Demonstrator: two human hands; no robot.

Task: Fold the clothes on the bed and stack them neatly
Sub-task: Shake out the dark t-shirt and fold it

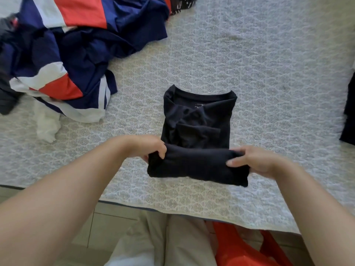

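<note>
Right now I am looking down at the bed [249,54], which is wearing a grey patterned cover, and a black shirt [197,120] is lying near its middle with the collar pointing away from me. Both sleeves are lying folded in across the body. My hands are holding the near end of the shirt, which is doubled up into a thick fold [197,164] and is sitting raised a little over the lower part of the garment. The left hand [151,148] is gripping the left end of that fold, fingers curling over the top edge. The right hand [257,162] is pinching the right end, thumb lying on top and the other fingers tucking under the cloth. Both forearms are reaching in from the lower corners.

A heap [63,54] of unfolded clothes in navy, red and white is lying at the far left of the bed, well apart from the shirt, and a white piece [47,123] is trailing out of its near side. A dark patterned cloth [182,4] is showing at the top edge. Another dark garment [349,112] is peeking in at the right edge, mostly out of view. Below the bed edge I am seeing light trousers [172,240], something red [240,248] beside them, and a tiled floor [107,223].
</note>
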